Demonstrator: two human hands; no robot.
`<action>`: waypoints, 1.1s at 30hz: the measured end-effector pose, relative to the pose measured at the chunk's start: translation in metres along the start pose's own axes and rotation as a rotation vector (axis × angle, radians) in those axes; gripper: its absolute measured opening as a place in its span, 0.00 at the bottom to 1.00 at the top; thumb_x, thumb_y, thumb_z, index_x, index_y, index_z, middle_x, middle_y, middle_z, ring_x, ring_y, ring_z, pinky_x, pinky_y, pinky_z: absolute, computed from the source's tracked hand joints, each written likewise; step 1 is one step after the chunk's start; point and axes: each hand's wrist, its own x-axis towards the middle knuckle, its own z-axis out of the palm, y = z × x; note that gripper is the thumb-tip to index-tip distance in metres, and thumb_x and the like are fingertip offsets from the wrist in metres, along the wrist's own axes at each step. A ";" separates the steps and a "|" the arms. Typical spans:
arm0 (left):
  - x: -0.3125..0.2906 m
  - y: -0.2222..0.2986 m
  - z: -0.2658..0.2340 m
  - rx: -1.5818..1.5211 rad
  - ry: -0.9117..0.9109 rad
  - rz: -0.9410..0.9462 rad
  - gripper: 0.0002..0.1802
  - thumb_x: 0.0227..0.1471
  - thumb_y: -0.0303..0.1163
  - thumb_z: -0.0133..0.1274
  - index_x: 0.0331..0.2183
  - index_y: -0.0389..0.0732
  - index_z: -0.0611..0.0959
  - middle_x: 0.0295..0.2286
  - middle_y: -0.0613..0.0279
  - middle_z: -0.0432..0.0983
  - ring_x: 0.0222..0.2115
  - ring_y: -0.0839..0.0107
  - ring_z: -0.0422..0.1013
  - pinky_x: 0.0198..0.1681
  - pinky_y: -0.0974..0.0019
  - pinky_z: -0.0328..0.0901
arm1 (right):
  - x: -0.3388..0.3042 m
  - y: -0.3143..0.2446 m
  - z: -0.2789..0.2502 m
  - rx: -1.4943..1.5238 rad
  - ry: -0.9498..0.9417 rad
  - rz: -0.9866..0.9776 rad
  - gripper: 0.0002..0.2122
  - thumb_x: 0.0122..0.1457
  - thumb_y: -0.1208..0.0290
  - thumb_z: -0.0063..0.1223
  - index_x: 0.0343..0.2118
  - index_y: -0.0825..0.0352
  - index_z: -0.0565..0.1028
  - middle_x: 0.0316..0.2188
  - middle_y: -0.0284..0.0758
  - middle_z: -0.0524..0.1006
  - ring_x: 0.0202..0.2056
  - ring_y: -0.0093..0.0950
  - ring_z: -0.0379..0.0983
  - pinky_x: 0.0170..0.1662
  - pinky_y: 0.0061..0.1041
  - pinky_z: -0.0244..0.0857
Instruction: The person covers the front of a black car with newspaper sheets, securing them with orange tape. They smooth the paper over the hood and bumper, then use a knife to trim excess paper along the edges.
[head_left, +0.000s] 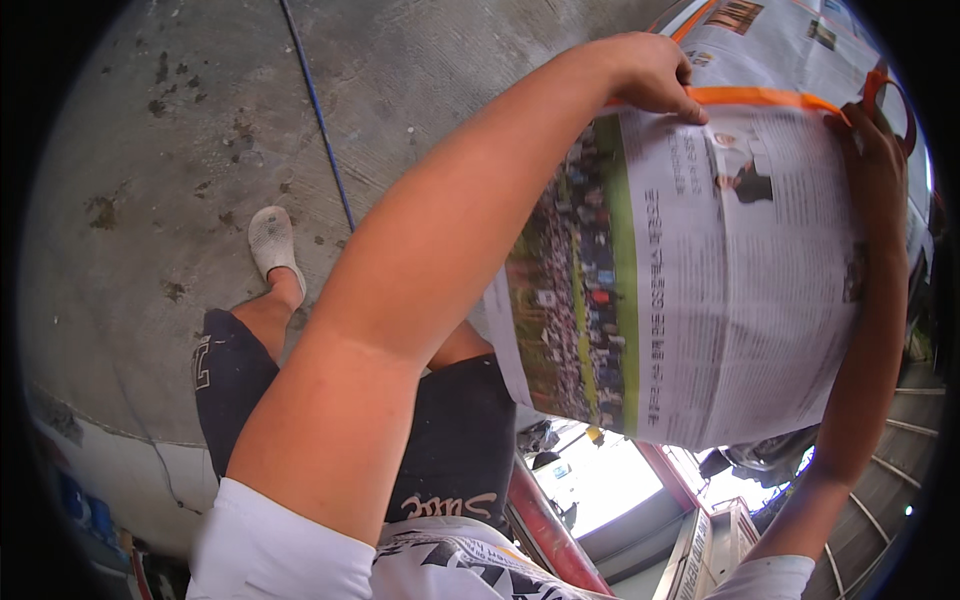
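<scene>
A large newspaper sheet [740, 300] hangs to the right, its upper edge lined with a strip of orange masking tape [760, 96]. At the strip's left end is my left hand [655, 75], fingers curled and pinched on the tape and paper edge. My right hand [876, 145], farther right, is closed around a roll of orange tape [890, 100]. The strip runs taut between both hands. Beyond it, more newspaper [790, 45] covers a surface edged with orange tape. Part of my right fingers is in shadow.
A blue hose [318, 110] crosses the stained concrete floor [180, 150] to my left. My foot in a light clog [272, 240] stands on it. A red post [555, 540] and a bright opening [600, 480] appear below the sheet.
</scene>
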 end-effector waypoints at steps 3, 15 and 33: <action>0.003 -0.048 0.062 -0.090 0.002 -0.055 0.29 0.48 0.55 0.72 0.38 0.38 0.88 0.35 0.49 0.85 0.36 0.60 0.81 0.42 0.60 0.73 | -0.007 -0.021 0.044 0.028 0.027 -0.126 0.12 0.63 0.67 0.61 0.47 0.62 0.83 0.54 0.37 0.80 0.50 0.41 0.79 0.56 0.38 0.71; -0.089 -0.078 0.234 -0.550 0.392 -0.365 0.21 0.54 0.46 0.69 0.32 0.36 0.84 0.23 0.59 0.81 0.24 0.74 0.73 0.31 0.65 0.68 | -0.043 -0.103 0.043 0.007 -0.009 -0.224 0.07 0.52 0.74 0.63 0.36 0.64 0.81 0.39 0.30 0.80 0.46 0.29 0.78 0.55 0.33 0.68; -0.085 -0.053 0.249 -0.533 0.521 -0.431 0.24 0.58 0.49 0.63 0.24 0.37 0.83 0.18 0.50 0.77 0.22 0.50 0.76 0.29 0.52 0.67 | -0.013 -0.109 0.010 0.156 -0.344 0.202 0.11 0.58 0.69 0.68 0.38 0.71 0.86 0.35 0.41 0.83 0.32 0.32 0.81 0.42 0.31 0.75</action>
